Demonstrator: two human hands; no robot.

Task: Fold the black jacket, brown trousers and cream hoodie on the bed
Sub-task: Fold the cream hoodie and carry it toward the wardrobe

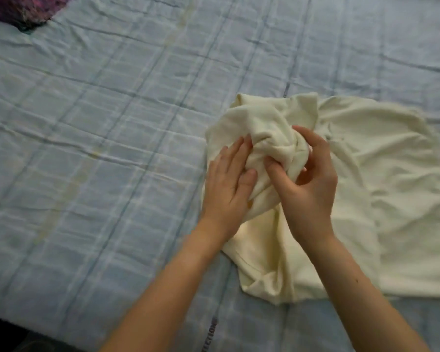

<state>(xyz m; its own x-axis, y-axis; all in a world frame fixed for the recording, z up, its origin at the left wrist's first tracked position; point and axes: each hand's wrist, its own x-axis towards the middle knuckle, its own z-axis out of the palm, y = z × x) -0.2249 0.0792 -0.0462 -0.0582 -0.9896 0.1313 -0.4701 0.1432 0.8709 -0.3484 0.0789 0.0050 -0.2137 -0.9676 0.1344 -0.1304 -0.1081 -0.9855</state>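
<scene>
Head view | right hand (306,184) grip bunches cream hoodie (381,179) | left hand (228,185) flat on it

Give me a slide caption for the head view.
Right hand bunching the cream hoodie on the bed, left hand pressing.

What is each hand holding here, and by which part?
The right hand grips a bunched wad of the cream hoodie; which part cannot be told. The left hand lies flat on the cloth beside it.
</scene>
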